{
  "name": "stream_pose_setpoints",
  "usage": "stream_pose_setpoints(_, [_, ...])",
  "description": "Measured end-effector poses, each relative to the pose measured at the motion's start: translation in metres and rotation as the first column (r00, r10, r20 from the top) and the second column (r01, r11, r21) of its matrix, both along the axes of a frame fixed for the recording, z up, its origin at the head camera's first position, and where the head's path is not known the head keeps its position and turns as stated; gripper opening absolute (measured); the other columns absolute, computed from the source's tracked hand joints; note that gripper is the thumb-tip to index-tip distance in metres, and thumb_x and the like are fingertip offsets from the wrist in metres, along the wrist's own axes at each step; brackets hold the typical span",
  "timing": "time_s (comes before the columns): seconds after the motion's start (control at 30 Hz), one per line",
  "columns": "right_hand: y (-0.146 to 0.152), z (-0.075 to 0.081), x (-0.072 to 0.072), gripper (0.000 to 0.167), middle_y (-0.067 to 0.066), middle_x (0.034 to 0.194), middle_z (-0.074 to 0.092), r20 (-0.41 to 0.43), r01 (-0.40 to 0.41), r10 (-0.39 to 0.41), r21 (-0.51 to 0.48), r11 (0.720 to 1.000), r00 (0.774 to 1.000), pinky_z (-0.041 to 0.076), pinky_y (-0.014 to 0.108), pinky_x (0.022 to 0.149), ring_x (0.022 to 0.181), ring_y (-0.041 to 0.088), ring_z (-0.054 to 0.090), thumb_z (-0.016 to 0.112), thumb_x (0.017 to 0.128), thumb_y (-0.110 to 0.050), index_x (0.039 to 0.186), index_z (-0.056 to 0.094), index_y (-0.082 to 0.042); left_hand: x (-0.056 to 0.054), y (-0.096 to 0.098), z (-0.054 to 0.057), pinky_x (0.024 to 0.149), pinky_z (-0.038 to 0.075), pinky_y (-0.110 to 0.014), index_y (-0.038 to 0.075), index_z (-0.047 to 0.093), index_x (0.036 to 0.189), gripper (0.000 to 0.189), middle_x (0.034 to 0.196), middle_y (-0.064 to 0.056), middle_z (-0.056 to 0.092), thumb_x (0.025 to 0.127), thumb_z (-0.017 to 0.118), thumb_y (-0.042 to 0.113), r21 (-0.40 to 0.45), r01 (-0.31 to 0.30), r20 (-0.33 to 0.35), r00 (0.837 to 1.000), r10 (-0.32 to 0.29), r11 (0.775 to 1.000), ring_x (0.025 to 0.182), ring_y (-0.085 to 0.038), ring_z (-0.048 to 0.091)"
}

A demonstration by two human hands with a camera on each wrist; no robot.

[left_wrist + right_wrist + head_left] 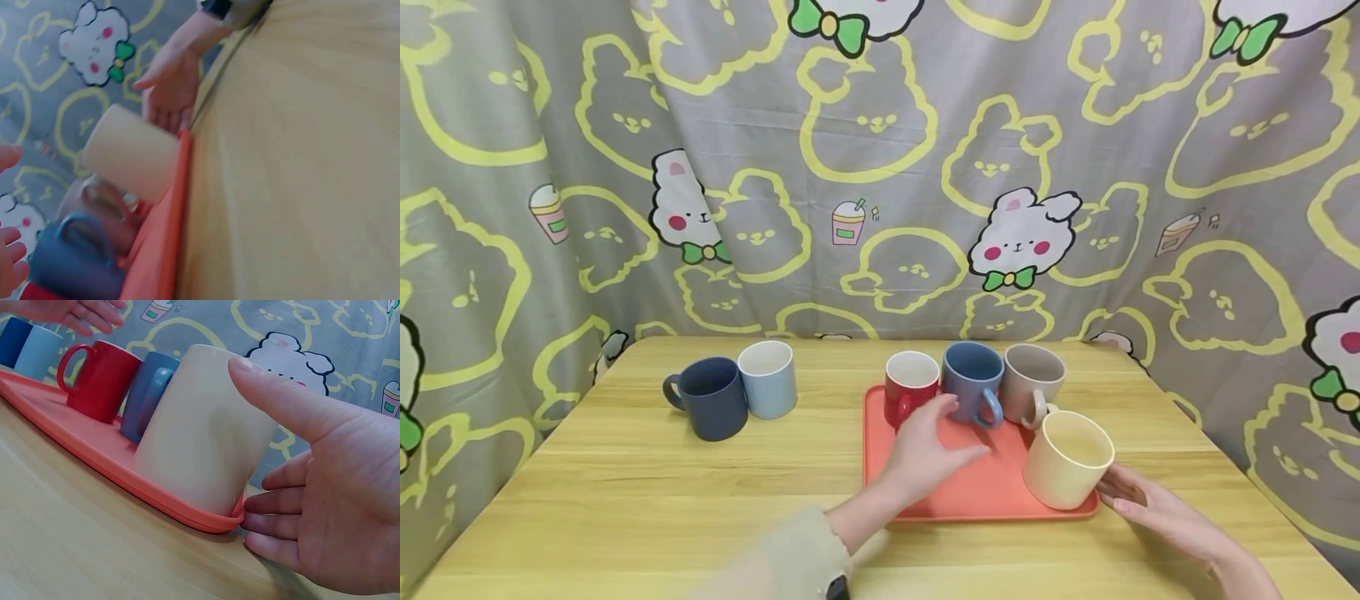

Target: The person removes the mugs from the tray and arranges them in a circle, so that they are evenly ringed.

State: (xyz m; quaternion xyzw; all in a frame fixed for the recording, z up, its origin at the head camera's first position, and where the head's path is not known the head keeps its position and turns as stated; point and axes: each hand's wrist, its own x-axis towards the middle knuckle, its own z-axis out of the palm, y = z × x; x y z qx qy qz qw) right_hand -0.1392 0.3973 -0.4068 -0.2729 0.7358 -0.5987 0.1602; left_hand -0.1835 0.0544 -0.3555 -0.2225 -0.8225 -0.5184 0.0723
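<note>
A coral-red tray [970, 487] bears several mugs. Along its back stand a red mug [107, 381] with a white inside, a blue mug [972, 375] and a grey-beige mug [1030, 379]. The larger cream-yellow mug [1063, 467] sits at the front right corner. My left hand [925, 450] is over the tray in front of the red and blue mugs, thumb and fingers spread, holding nothing. My right hand [337, 481] is beside the cream mug, its fingertips right at the tray's corner and its thumb extended near the mug's rim.
To the left of the tray, a navy mug [715, 404] with its handle pointing left stands close beside a light blue mug [769, 383] on the wooden table [700, 500]. Behind the table hangs a grey curtain [760, 125] with yellow cartoon outlines.
</note>
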Motion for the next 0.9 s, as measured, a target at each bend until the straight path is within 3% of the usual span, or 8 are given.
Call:
stream_pose_setpoints(0.13, [0.000, 0.000, 0.000, 0.058, -0.026, 0.132, 0.041, 0.017, -0.008, 0.009, -0.009, 1.000, 1.000, 0.032, 0.012, 0.094, 0.119, -0.004, 0.041, 0.031, 0.098, 0.001, 0.128, -0.012, 0.026, 0.004, 0.025, -0.003, 0.091, 0.043, -0.033, 0.010, 0.053, 0.125, 0.066, 0.120, 0.001, 0.058, 0.071, 0.078, 0.038, -0.071, 0.044, 0.063, 0.997, -0.040, 0.996, 0.110, -0.017, 0.051])
stream_pose_setpoints(0.27, [-0.001, 0.000, 0.000, 0.058, -0.026, 0.131, 0.041, 0.017, -0.001, 0.001, -0.008, 1.000, 1.000, 0.032, 0.012, 0.094, 0.119, -0.005, 0.040, 0.031, 0.098, 0.000, 0.128, -0.011, 0.026, 0.003, 0.047, -0.007, 0.092, 0.042, -0.029, 0.012, 0.050, 0.128, 0.072, 0.123, 0.004, 0.055, 0.069, 0.079, 0.043, -0.180, 0.055, 0.026, 0.998, -0.051, 0.982, 0.112, -0.013, 0.049])
stream_pose_setpoints(0.37, [-0.001, 0.000, 0.001, 0.058, -0.026, 0.131, 0.041, 0.023, -0.001, 0.001, -0.010, 1.000, 1.000, 0.032, 0.012, 0.094, 0.119, -0.005, 0.040, 0.032, 0.098, 0.000, 0.129, -0.011, 0.026, 0.002, 0.061, -0.010, 0.094, 0.040, -0.029, 0.013, 0.046, 0.130, 0.078, 0.126, 0.004, 0.052, 0.068, 0.079, 0.045, -0.217, 0.046, 0.021, 0.999, -0.042, 0.975, 0.115, -0.012, 0.046])
stream_pose_setpoints(0.67, [0.002, -0.001, 0.002, 0.056, -0.023, 0.135, 0.040, 0.026, -0.040, 0.041, -0.050, 0.998, 0.999, 0.033, 0.013, 0.095, 0.122, -0.004, 0.039, 0.030, 0.098, 0.004, 0.128, -0.011, 0.026, 0.006, 0.098, -0.014, 0.086, 0.041, -0.023, 0.016, 0.046, 0.125, 0.080, 0.113, 0.007, 0.051, 0.061, 0.084, 0.045, -0.101, 0.025, 0.019, 1.000, -0.024, 0.995, 0.103, -0.004, 0.045])
stream_pose_setpoints(0.9, [-0.001, 0.000, 0.002, 0.059, -0.028, 0.133, 0.039, 0.019, -0.009, 0.009, 0.004, 1.000, 1.000, 0.034, 0.013, 0.093, 0.119, -0.007, 0.039, 0.032, 0.098, 0.002, 0.129, -0.013, 0.024, 0.013, 0.119, -0.017, 0.083, 0.041, -0.020, 0.016, 0.048, 0.124, 0.082, 0.112, 0.011, 0.049, 0.058, 0.085, 0.047, -0.090, -0.069, -0.025, 0.997, 0.067, 0.994, 0.102, -0.004, 0.047])
